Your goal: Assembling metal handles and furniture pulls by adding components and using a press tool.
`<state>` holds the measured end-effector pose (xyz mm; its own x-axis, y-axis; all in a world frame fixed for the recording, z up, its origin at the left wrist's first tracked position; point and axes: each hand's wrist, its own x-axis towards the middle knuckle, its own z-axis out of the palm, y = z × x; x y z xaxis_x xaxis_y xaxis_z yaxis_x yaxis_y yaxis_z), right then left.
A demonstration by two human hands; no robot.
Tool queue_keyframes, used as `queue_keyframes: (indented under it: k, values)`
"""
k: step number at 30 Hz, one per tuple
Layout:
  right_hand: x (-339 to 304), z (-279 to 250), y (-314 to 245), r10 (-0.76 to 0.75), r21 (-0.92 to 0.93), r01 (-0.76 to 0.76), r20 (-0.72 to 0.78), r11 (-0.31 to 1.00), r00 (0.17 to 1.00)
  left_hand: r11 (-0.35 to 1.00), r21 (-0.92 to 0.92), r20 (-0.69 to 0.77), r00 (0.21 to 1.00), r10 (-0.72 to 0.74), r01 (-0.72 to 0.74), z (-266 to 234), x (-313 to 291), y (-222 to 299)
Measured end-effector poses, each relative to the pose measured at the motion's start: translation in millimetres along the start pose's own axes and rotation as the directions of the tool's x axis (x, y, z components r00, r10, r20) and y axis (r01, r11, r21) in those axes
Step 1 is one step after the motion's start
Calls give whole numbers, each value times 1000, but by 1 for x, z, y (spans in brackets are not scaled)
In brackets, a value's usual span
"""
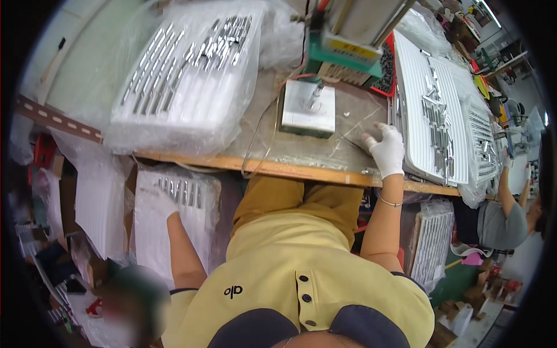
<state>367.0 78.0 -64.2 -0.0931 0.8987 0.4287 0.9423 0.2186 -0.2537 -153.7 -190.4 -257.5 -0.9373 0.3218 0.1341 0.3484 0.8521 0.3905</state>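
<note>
White gloves cover both hands. My left hand [160, 203] is low at the left, over a plastic-wrapped white foam tray [152, 232] below the table edge. Its fingers look stretched out, though white glove against white foam blurs their outline. Shiny metal bars [181, 191] lie in that tray's upper part, beside the hand. Over the table's front edge, my right hand [387, 152] has its fingers apart and nothing visible in them. It is next to a white ribbed tray [415, 139] bearing loose metal pieces [435, 124].
A green press [348, 64] with a white-topped block [307, 107] stands mid-table [255, 130]. Left of it lies a wrapped foam tray [191, 110] of metal bars. A red bin [386, 72] holds small dark parts. At far right another person [505, 217] works.
</note>
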Motion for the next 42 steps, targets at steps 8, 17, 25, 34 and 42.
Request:
queue_keyframes:
  k: [8,17,25,34,42]
  values:
    - [-7,1,10,-126,82,98,551,992,825,592,-593,-382,838,390,-546,-167,-14,227]
    - [2,19,28,257,413,-332,227,848,939,759,103,262,754,603,-643,-178,32,284]
    - [93,52,18,309,381,-389,256,838,916,658,-400,-44,730,682,-638,-158,38,260]
    - [121,57,17,412,91,-438,211,894,886,476,-846,529,275,803,240,-148,-139,331]
    - [136,61,23,500,17,-522,259,853,826,404,-869,483,312,818,287,-77,-167,365]
